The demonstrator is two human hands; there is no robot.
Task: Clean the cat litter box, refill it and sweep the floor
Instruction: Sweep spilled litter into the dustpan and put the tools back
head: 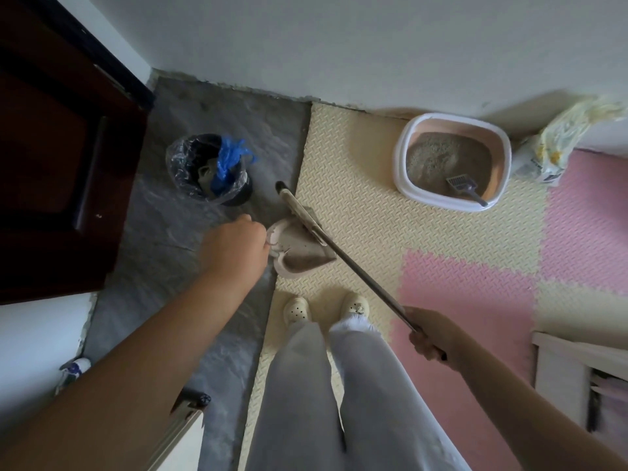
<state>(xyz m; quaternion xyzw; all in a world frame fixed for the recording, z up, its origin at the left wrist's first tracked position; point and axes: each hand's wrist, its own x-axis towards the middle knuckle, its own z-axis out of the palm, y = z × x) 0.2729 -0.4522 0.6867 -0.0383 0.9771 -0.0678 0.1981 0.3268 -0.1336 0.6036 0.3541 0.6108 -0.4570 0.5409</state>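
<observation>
Pale grey trouser legs (339, 385) and cream clogs (297, 311) stand on cream-and-pink foam floor mat (367, 185). Grey stone floor (176, 273) lies left, white wall (339, 45) far. Left hand (234, 246) grips pink plastic dustpan (299, 258) holding grey litter, fingers mostly hidden. Right hand (430, 336) clenches long metal broom handle (356, 266); broom head blurred over dustpan. White-rimmed pink litter box (438, 198) sits far right, grey scoop (462, 186) inside. Clear-lined black bin (176, 164) stands far left. Dark wooden door (51, 164) cut off left.
</observation>
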